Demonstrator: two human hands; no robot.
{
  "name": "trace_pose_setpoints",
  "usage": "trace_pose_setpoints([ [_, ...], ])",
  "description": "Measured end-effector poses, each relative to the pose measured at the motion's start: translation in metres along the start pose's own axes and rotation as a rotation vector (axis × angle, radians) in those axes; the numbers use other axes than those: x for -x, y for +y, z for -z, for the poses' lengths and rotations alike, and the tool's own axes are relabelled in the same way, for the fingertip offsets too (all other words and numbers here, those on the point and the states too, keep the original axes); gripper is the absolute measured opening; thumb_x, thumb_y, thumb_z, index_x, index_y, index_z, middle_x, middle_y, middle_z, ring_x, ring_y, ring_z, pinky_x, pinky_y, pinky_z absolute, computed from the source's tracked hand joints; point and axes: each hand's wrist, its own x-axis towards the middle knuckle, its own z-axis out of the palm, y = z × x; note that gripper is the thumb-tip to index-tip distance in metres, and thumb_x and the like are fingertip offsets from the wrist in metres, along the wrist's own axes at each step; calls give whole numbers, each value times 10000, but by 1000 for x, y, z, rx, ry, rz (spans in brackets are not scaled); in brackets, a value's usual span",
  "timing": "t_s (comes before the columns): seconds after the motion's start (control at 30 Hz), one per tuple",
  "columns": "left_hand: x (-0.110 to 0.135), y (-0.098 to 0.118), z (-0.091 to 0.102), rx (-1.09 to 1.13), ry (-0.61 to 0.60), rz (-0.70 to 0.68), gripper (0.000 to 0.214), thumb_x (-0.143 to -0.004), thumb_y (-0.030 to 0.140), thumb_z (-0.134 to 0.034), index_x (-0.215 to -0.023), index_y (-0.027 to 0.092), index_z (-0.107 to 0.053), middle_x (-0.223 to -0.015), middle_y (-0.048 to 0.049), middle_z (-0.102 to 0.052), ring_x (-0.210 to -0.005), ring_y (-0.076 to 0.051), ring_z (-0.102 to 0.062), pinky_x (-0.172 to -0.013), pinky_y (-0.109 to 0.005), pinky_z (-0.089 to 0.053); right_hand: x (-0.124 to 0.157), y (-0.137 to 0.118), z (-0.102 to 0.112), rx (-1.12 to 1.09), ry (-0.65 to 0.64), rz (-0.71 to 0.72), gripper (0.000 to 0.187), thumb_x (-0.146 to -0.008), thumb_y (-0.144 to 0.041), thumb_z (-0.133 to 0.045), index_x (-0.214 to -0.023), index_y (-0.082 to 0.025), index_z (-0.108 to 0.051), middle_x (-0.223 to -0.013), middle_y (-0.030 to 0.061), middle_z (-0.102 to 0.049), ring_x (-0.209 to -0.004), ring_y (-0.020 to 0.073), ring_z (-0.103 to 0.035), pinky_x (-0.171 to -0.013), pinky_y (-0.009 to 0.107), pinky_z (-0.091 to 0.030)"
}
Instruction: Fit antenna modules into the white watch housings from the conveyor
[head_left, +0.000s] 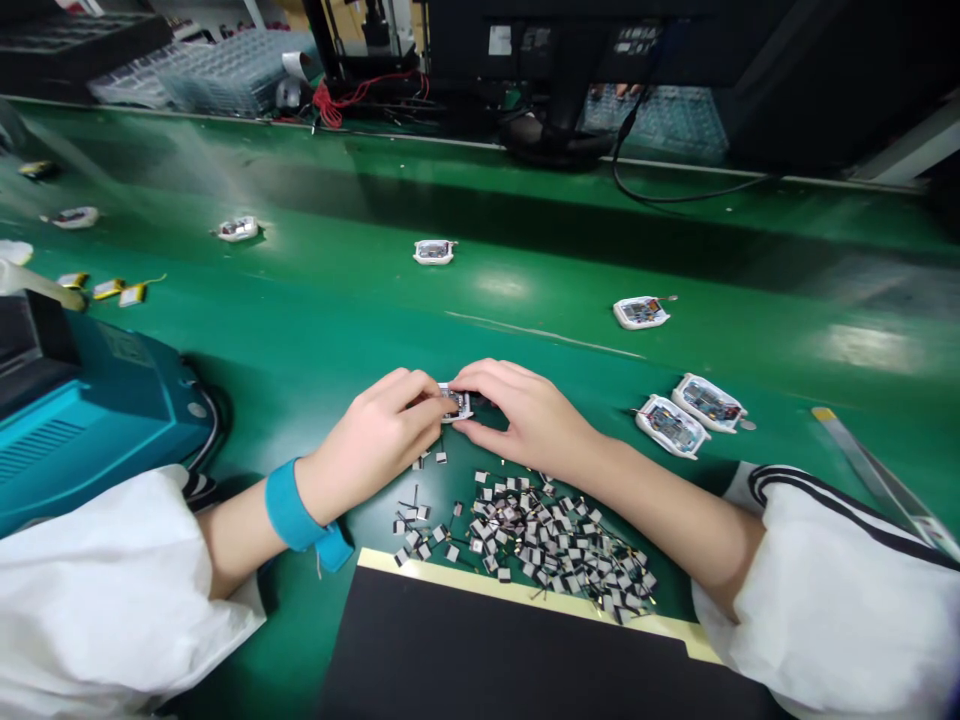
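"Narrow pinch: my left hand (371, 440) and right hand (525, 410) close in from either side on one small white-framed circuit module (454, 402), just below the middle of the frame."

"Why use both hands?"

"It's tiny, so I'd say holding it from two sides keeps it steady. My fingers hide much of it, but a bit of the board shows inside the white frame."

"And the heap under your wrists?"

"Small silver-grey tabbed pieces (555, 540) with thin wires, loose on the green bench mat (330, 300). Lying that close, they're within easy reach. Off to the right lie two more modules (671, 425)."
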Motion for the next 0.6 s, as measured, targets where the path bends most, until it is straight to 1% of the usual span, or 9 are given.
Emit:
trace_pose_setpoints([
  [0.13, -1, 0, 1, -15, -5, -16, 168, -833, 158, -424, -902, 141, -576, -828, -61, -551, -769, -152, -498, -670, -278, -462, 1, 0, 1, -74, -5, -16, 279, -794, -315, -495, -1018, -151, -465, -1022, 72, -543, -935, 183, -501, -815, 322, -422],
  [0.2, -2, 0, 1, -21, 9, -27, 165, -829, 155, -429, -890, 135, -580, -828, -64, -553, -808, -163, -499, -694, -291, -472, 3, 0, 3, -138, 1, -47, 225, -821, -284, -448, -1000, -147, -443, -1011, 86, -534, -915, 170, -506, -799, 316, -431],
  [0.27, -3, 0, 1, -26, 24, -40, 161, -823, 146, -434, -874, 134, -586, -821, -61, -554, -894, -185, -496, -762, -318, -474, 4, 1, 5, -193, 34, -74, 153, -857, -233, -366, -959, -147, -440, -996, 93, -533, -908, 154, -509, -797, 310, -435],
  [0.33, -2, 0, 1, -24, 25, -47, 166, -821, 131, -431, -876, 133, -587, -829, -59, -555, -969, -198, -489, -817, -333, -469, 6, 3, 8, -200, 102, -70, 150, -870, -191, -323, -896, -155, -466, -992, 93, -534, -942, 149, -500, -826, 318, -422],
  [0.4, -2, 0, 1, -14, 9, -36, 177, -822, 119, -424, -899, 126, -583, -855, -65, -555, -965, -194, -508, -804, -320, -481, 7, 4, 12, -157, 189, -49, 147, -856, -185, -369, -853, -164, -515, -992, 87, -535, -978, 159, -484, -856, 341, -403],
  [0.43, -1, 0, 1, -6, -2, -30, 182, -822, 117, -421, -912, 121, -579, -867, -70, -555, -942, -189, -522, -781, -309, -491, 8, 4, 13, -144, 231, -44, 135, -842, -184, -406, -844, -170, -540, -971, 79, -544, -962, 159, -491, -846, 342, -409],
  [0.5, 0, 0, 0, 9, -19, -23, 188, -822, 116, -422, -933, 116, -574, -876, -77, -553, -904, -184, -540, -744, -295, -500, 9, 3, 15, -182, 303, -54, 100, -809, -189, -478, -833, -184, -575, -891, 53, -579, -864, 144, -534, -774, 315, -447],
  [0.6, 1, 0, 0, 19, -26, -26, 191, -826, 128, -422, -942, 117, -572, -867, -77, -552, -881, -182, -546, -726, -289, -501, 7, -3, 13, -344, 399, -106, 34, -763, -203, -553, -764, -187, -583, -767, 10, -625, -703, 110, -583, -641, 254, -488],
])
